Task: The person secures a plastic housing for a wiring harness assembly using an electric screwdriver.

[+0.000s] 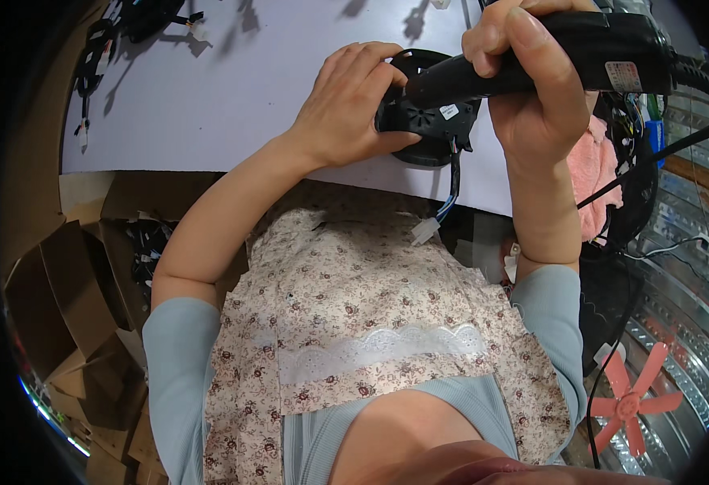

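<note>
While left hand (346, 105) hides black part (427, 121), screwdriver tip unseen

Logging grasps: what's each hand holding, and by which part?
Left hand grips the round black fan housing by its left rim. Right hand wraps the black electric screwdriver around its body.

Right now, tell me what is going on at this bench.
A person works at the white tabletop. Their left hand steadies a round black plastic part near the table's front edge; a wire with a small white connector hangs from the part. Their right hand has a closed grip on a black corded power screwdriver, its tip set against the part. A pink plastic fan blade lies at lower right, cardboard boxes at left.
</note>
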Demonstrator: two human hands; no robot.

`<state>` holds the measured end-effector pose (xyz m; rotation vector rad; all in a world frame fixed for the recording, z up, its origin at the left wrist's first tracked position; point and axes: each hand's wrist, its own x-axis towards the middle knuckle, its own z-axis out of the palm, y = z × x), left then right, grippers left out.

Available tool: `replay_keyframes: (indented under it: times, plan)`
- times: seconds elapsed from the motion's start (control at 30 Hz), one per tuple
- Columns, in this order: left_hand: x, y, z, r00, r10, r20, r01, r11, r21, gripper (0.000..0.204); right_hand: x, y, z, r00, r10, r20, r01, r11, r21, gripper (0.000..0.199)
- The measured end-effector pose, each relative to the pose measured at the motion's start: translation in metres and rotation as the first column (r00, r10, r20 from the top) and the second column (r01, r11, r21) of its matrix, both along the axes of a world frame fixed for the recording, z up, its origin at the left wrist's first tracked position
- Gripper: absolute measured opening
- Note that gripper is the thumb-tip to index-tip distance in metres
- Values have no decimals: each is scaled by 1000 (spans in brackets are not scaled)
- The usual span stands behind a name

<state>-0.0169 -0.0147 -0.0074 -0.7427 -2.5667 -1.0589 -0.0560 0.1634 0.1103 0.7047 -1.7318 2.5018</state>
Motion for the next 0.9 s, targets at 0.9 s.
replay_keyframes:
  times: [0.9]
  plan:
    - [65,-75,8,974,226,-25,-226,974,36,66,-16,67,16,947,318,-53,-301,815,-495,17]
